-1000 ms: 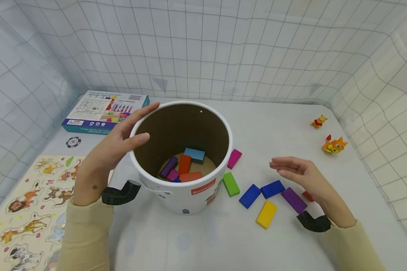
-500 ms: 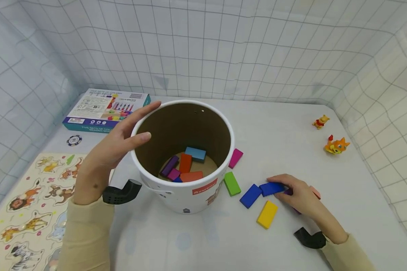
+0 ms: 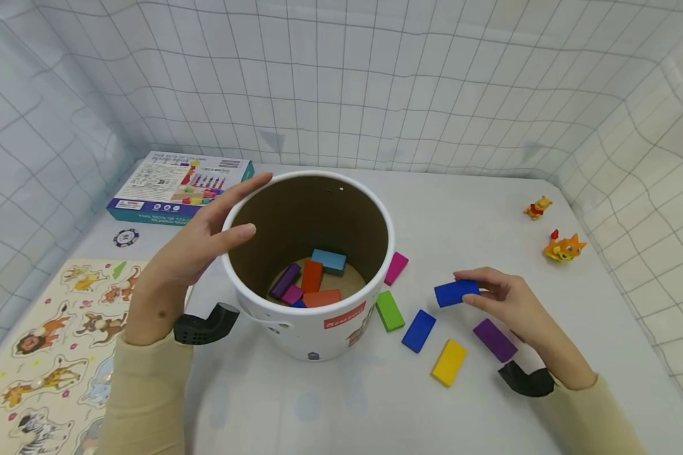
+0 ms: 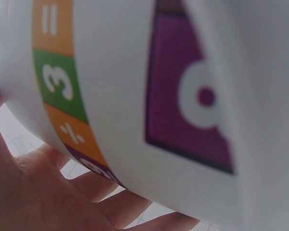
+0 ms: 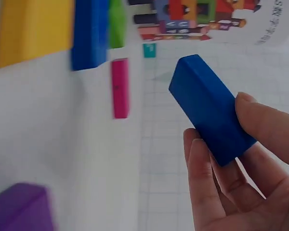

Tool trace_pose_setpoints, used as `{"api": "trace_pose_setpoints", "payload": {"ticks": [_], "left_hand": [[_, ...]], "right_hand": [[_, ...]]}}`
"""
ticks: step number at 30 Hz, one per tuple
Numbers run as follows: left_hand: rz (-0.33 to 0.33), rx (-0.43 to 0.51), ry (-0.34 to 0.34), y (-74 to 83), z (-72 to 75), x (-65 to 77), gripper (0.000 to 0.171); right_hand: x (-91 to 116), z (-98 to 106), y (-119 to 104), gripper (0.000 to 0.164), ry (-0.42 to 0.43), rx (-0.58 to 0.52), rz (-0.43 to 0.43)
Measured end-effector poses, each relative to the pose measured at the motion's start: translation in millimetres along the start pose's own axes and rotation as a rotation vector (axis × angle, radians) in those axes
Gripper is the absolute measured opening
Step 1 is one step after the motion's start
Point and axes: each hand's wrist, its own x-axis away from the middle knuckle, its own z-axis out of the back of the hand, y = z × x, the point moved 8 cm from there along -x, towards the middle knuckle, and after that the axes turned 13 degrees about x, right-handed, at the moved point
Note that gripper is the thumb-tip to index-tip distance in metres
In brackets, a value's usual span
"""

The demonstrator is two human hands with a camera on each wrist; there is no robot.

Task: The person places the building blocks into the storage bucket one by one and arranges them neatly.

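Note:
My right hand (image 3: 506, 303) pinches a blue block (image 3: 454, 294) between thumb and fingers, raised off the table, right of the white bucket (image 3: 296, 332). The right wrist view shows this block (image 5: 207, 108) tilted. My left hand (image 3: 196, 243) touches the bucket's left side near the rim, fingers extended; the left wrist view shows these fingers (image 4: 120, 207) spread along the printed outer wall. Several coloured blocks lie on the bucket's bottom, among them a light blue block (image 3: 328, 261) and a red block (image 3: 312, 276). A purple block (image 3: 495, 340) lies beneath my right hand.
Right of the bucket lie a pink block (image 3: 396, 268), a green block (image 3: 389, 311), another blue block (image 3: 418, 330) and a yellow block (image 3: 448, 363). Two toy figures stand far right, one an orange figure (image 3: 565, 247). At left are a flat box (image 3: 176, 189) and an animal puzzle board (image 3: 57, 316).
My right hand came down to a blue block beside the purple one, took hold of it and lifted it. My left hand stays at the bucket.

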Motion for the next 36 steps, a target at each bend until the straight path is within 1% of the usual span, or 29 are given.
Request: {"api": "trace_pose_setpoints", "payload": {"ticks": [3,6,8,10,12,14,16,19,22,25,27,30,32,34,36], "left_hand": [[0.0,0.009,-0.002,0.0,-0.5,-0.3,0.057],[-0.002,0.01,-0.006,0.2,-0.9,0.0,0.057],[-0.006,0.014,-0.011,0.6,-1.3,0.4,0.057],[-0.008,0.009,-0.013,0.8,-1.6,0.6,0.058],[-0.011,0.011,-0.014,1.0,-1.6,0.9,0.058],[-0.014,0.011,-0.014,1.2,-1.3,1.2,0.057],[-0.017,0.013,-0.012,1.3,-0.9,1.4,0.057],[-0.016,0.012,-0.015,0.9,-1.3,1.1,0.057],[-0.01,0.018,-0.022,0.0,-2.4,0.1,0.057],[-0.005,0.024,-0.027,-0.9,-3.0,-0.4,0.057],[-0.004,0.028,-0.026,-1.0,-2.9,-0.2,0.056],[-0.005,0.029,-0.022,-0.4,-2.2,0.3,0.057],[-0.005,0.028,-0.02,0.1,-2.0,0.6,0.057],[-0.005,0.02,-0.019,0.4,-2.2,0.7,0.057],[-0.004,0.013,-0.018,0.5,-2.3,0.8,0.057]], "right_hand": [[-14.7,15.4,-28.3,0.035,0.022,-0.123,0.004],[-32.4,28.4,-64.3,0.034,0.044,-0.285,0.039],[-43.6,33.0,-91.7,0.034,0.042,-0.385,0.063],[-54.4,33.6,-119.7,0.035,0.022,-0.442,0.099],[-65.0,30.2,-144.6,0.036,-0.016,-0.439,0.115],[-77.1,24.1,-164.5,0.037,-0.063,-0.388,0.143],[-89.9,15.5,-179.2,0.037,-0.122,-0.313,0.173],[-108.2,-0.6,-192.5,0.037,-0.235,-0.199,0.213],[-122.8,-16.1,-199.0,0.035,-0.335,-0.077,0.226],[-132.1,-26.6,-203.6,0.035,-0.394,0.029,0.251],[-135.0,-30.2,-206.9,0.035,-0.412,0.074,0.274],[-135.6,-32.9,-210.8,0.036,-0.439,0.062,0.296],[-134.2,-32.2,-211.5,0.036,-0.436,0.02,0.307],[-130.6,-29.0,-210.6,0.036,-0.416,-0.049,0.312],[-124.0,-21.6,-207.3,0.036,-0.362,-0.118,0.313]]}}
